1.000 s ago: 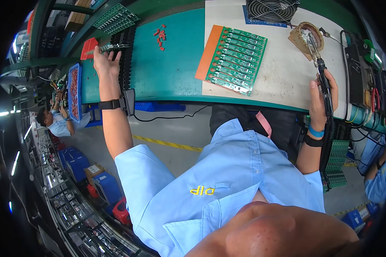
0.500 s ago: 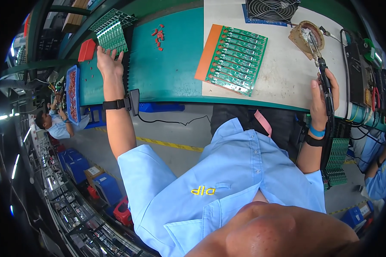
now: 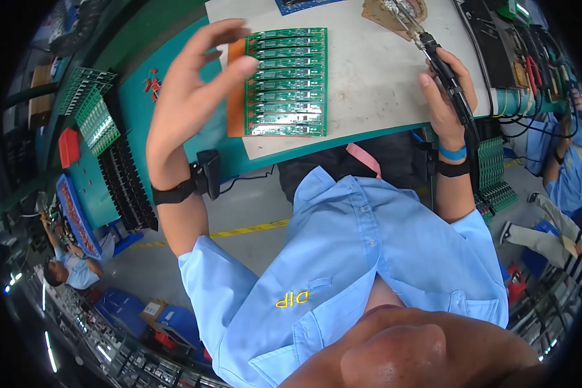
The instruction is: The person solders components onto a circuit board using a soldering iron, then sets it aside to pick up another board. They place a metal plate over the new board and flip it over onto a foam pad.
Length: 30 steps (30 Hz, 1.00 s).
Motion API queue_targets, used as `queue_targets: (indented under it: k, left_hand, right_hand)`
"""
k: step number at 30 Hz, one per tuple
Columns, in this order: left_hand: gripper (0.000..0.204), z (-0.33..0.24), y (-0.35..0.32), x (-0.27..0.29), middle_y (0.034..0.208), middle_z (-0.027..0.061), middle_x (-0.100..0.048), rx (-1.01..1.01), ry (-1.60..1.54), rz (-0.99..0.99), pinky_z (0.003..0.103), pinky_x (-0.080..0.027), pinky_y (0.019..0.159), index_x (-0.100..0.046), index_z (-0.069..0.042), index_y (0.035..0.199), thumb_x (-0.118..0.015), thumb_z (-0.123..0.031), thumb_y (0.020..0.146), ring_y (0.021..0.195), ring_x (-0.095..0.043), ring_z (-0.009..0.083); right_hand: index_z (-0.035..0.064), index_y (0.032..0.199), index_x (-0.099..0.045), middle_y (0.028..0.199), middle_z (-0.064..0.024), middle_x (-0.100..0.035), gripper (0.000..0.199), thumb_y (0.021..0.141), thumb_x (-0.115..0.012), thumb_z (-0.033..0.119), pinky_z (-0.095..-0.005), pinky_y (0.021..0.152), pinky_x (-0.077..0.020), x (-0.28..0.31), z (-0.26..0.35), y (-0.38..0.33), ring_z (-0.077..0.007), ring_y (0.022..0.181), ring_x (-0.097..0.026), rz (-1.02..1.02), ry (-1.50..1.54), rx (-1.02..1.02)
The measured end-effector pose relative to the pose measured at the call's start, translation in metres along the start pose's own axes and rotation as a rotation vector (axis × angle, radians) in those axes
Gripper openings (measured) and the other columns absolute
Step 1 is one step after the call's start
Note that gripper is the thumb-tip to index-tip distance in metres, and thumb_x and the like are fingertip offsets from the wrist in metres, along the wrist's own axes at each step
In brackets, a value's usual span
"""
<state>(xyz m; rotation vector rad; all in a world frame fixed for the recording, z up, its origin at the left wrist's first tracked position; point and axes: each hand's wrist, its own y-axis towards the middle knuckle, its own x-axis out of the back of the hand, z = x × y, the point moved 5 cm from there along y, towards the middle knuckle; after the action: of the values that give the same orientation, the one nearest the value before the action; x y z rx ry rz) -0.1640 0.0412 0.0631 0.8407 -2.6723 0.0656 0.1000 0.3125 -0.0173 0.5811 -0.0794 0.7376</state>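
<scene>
In front of me on the white mat lies a green circuit board panel made of several narrow strips, with an orange sheet showing along its left side. My left hand is at that left side, palm inward, thumb and fingers spread with nothing between them; whether it touches the panel I cannot tell. My right hand grips the black handle of a soldering iron. The iron's metal end points up into a round holder with shiny cleaning material in it, at the top edge.
Red components lie on the green mat left of my hand. Farther left are a green board panel, a black slotted rack, a red box and a blue tray. Cables hang right; co-workers sit or stand at both sides.
My left hand has left the board panel at the far left and moved right to the panel before me. The right hand keeps the soldering iron at the holder. The whole view has shifted.
</scene>
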Motion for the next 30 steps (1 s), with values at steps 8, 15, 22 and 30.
queue_targets:
  k: [8, 15, 22, 30]
  left_hand:
    - [0.060, 0.022, 0.019, -0.036, 0.152, 0.0134, -0.056, -0.220, 0.533, 0.229, 0.046, -0.036, 0.120, -0.064, -0.013, 0.143, -0.083, -0.023, 0.088, 0.143, -0.048, 0.0353]
    - [0.050, 0.034, 0.016, -0.033, 0.149, 0.0130, -0.057, -0.280, 0.621, 0.108, 0.050, -0.028, 0.121, -0.069, -0.014, 0.135, -0.081, -0.026, 0.088, 0.141, -0.050, 0.0341]
    - [0.045, 0.033, 0.016, -0.044, 0.152, 0.0114, -0.057, -0.283, 0.694, 0.093, 0.046, -0.038, 0.118, -0.071, -0.013, 0.135, -0.078, -0.019, 0.091, 0.140, -0.051, 0.0357]
    - [0.040, 0.038, 0.017, -0.047, 0.151, 0.0106, -0.058, -0.296, 0.688, 0.078, 0.045, -0.038, 0.117, -0.072, -0.015, 0.133, -0.076, -0.018, 0.093, 0.137, -0.053, 0.0351]
  right_hand:
    - [-0.0036, 0.137, -0.061, 0.117, -0.0134, -0.071, 0.047, 0.093, -0.077, 0.001, -0.0305, 0.093, -0.0548, 0.002, 0.004, -0.003, -0.0158, 0.104, -0.067, 0.014, 0.010, -0.052]
    - [-0.0059, 0.132, -0.061, 0.111, -0.0154, -0.071, 0.050, 0.087, -0.081, 0.004, -0.0338, 0.091, -0.0530, -0.006, 0.044, -0.008, -0.0207, 0.101, -0.066, 0.148, 0.049, -0.106]
    - [-0.0080, 0.123, -0.064, 0.100, -0.0163, -0.068, 0.044, 0.082, -0.079, -0.001, -0.0328, 0.080, -0.0506, -0.047, 0.057, 0.002, -0.0217, 0.088, -0.064, 0.450, 0.097, 0.012]
    - [-0.0082, 0.121, -0.064, 0.098, -0.0156, -0.068, 0.042, 0.081, -0.077, -0.004, -0.0321, 0.075, -0.0504, -0.052, 0.051, 0.003, -0.0213, 0.083, -0.064, 0.463, 0.104, 0.009]
